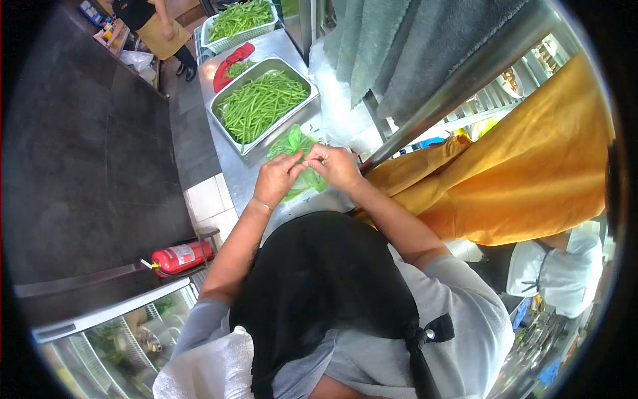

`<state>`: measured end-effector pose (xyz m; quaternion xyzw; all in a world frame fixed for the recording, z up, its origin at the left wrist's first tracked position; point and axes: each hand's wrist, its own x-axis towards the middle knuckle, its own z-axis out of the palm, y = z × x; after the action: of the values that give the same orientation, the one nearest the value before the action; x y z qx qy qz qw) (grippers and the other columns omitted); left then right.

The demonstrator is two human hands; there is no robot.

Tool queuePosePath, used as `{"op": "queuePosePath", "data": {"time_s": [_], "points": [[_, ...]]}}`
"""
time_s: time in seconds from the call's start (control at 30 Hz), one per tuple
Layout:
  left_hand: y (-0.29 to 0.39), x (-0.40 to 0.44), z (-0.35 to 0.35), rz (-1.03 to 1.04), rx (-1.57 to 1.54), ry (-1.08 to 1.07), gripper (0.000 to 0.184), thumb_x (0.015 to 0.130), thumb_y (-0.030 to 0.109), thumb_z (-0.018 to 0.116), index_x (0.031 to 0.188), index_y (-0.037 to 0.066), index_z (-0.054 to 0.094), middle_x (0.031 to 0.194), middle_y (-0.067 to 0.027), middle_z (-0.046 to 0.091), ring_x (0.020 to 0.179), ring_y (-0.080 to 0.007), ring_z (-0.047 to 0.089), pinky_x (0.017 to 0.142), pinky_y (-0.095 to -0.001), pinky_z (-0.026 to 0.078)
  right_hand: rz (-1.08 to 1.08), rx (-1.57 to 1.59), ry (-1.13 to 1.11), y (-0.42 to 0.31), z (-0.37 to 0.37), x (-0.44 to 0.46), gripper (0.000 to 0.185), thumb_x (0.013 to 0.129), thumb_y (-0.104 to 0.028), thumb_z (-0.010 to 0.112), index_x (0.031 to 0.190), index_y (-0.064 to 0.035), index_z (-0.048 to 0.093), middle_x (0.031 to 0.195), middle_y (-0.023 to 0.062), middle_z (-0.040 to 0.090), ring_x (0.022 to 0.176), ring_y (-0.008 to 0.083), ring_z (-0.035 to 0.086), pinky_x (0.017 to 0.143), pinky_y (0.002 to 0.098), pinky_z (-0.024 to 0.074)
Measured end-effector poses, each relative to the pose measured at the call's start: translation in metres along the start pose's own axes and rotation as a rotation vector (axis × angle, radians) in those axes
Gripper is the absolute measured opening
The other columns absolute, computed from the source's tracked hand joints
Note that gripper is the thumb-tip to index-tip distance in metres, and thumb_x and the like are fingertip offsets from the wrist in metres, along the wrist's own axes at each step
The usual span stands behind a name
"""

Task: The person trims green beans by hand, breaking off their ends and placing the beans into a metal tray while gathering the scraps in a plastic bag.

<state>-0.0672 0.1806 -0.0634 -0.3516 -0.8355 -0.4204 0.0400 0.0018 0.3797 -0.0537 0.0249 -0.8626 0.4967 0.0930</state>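
Note:
My left hand (pixel 276 179) and my right hand (pixel 337 169) meet above the steel table, fingertips pinched close together. What they pinch is too small or hidden to make out. Just below and behind them lies a thin, crumpled, light green plastic bag (pixel 292 141), partly covered by my hands. Beyond the bag, a rectangular steel pan (pixel 314 93) holds many long green beans (pixel 262 101). At the pan's far left corner, a small heap of green pieces (pixel 238 68) rests beside a red cloth (pixel 226 74).
A white basket (pixel 240 38) of green pods stands at the table's far end. Grey cloths (pixel 425 53) and an orange cloth (pixel 505 173) hang along a metal rail (pixel 465 80) at right. A fire extinguisher (pixel 181 257) is at lower left. Another person (pixel 156 26) stands at upper left.

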Motion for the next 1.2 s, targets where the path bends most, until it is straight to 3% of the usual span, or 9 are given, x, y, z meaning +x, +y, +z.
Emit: {"op": "queuePosePath", "data": {"time_s": [0.33,0.4,0.57,0.63,0.8,0.93,1.03,1.1,1.2], "points": [[0.004,-0.009,0.0,0.09,0.045,0.044,0.014,0.089,0.012,0.081,0.102,0.006,0.08,0.085,-0.0115,0.073,0.073,-0.0296,0.07,0.068,-0.0389,0.058,-0.094,0.006,0.094,0.027,0.03,0.01,0.009,0.098,-0.013,0.07,0.102,-0.0048,0.073,0.091,0.0118,0.074,0.08,0.0266,0.07,0.077,0.0384,0.0556],[0.006,-0.011,-0.001,0.1,-0.019,0.096,0.014,0.09,0.012,0.08,0.103,0.005,0.08,0.085,-0.0105,0.074,0.07,-0.0259,0.07,0.065,-0.0367,0.057,0.528,0.959,-0.095,0.04,0.042,0.014,0.014,0.101,-0.016,0.069,0.1,-0.0022,0.072,0.091,0.0072,0.074,0.082,0.0221,0.068,0.078,0.0371,0.0547],[0.0,-0.013,-0.019,-0.663,-0.672,0.224,0.018,0.098,0.016,0.078,0.108,0.0,0.08,0.084,-0.0028,0.072,0.066,-0.007,0.061,0.059,-0.0235,0.05,0.33,0.621,0.061,0.056,0.045,0.018,0.02,0.103,-0.019,0.07,0.109,-0.0016,0.075,0.098,0.0041,0.076,0.088,0.0151,0.068,0.083,0.0347,0.055],[-0.012,-0.018,-0.024,-0.678,-0.755,0.287,0.02,0.099,0.016,0.078,0.109,-0.001,0.079,0.084,-0.0033,0.072,0.065,-0.0072,0.06,0.059,-0.023,0.049,0.163,0.362,0.111,0.062,0.048,0.016,0.022,0.102,-0.021,0.071,0.113,-0.0018,0.076,0.101,0.0044,0.076,0.09,0.0138,0.068,0.084,0.0334,0.0551],[-0.025,-0.03,-0.024,-0.717,-0.95,0.358,0.024,0.1,0.019,0.077,0.113,-0.002,0.075,0.084,-0.004,0.072,0.064,-0.0071,0.057,0.059,-0.0217,0.046,0.329,0.637,-0.265,0.058,0.054,0.01,0.026,0.101,-0.022,0.075,0.114,-0.0001,0.076,0.094,0.0065,0.076,0.081,0.011,0.068,0.075,0.0272,0.056],[-0.026,-0.035,-0.023,-0.74,-0.955,0.355,0.024,0.101,0.02,0.077,0.113,-0.001,0.075,0.084,-0.0035,0.072,0.063,-0.0071,0.056,0.059,-0.0215,0.045,0.345,0.72,-0.243,0.07,0.065,0.009,0.025,0.101,-0.024,0.076,0.108,-0.0001,0.076,0.086,0.0033,0.074,0.077,0.01,0.068,0.071,0.0259,0.0554],[-0.029,-0.04,-0.021,-0.718,-0.953,0.357,0.021,0.1,0.018,0.077,0.111,-0.001,0.077,0.086,-0.0032,0.072,0.063,-0.007,0.058,0.059,-0.0219,0.047,0.421,0.628,-0.237,0.057,0.061,0.006,0.014,0.099,-0.015,0.072,0.098,-0.0011,0.075,0.085,0.0063,0.075,0.079,0.0167,0.072,0.072,0.0323,0.0586],[-0.018,-0.042,-0.02,-0.678,-0.666,0.182,0.016,0.099,0.014,0.076,0.107,0.0,0.079,0.088,-0.0028,0.074,0.063,-0.007,0.06,0.059,-0.0224,0.049,-0.199,-0.403,-0.227,0.043,0.054,0.003,0.011,0.093,-0.004,0.065,0.092,-0.0021,0.076,0.088,0.0138,0.077,0.083,0.0268,0.076,0.075,0.0409,0.0607],[0.001,-0.046,-0.01,-0.524,-0.509,0.167,0.015,0.098,0.011,0.076,0.106,0.0,0.081,0.089,-0.003,0.074,0.063,-0.0075,0.061,0.059,-0.0227,0.051,-0.148,-0.723,-0.248,0.024,0.057,0.004,0.016,0.086,-0.002,0.061,0.089,-0.0043,0.077,0.092,0.0179,0.077,0.09,0.0364,0.075,0.083,0.0467,0.0603]]}}
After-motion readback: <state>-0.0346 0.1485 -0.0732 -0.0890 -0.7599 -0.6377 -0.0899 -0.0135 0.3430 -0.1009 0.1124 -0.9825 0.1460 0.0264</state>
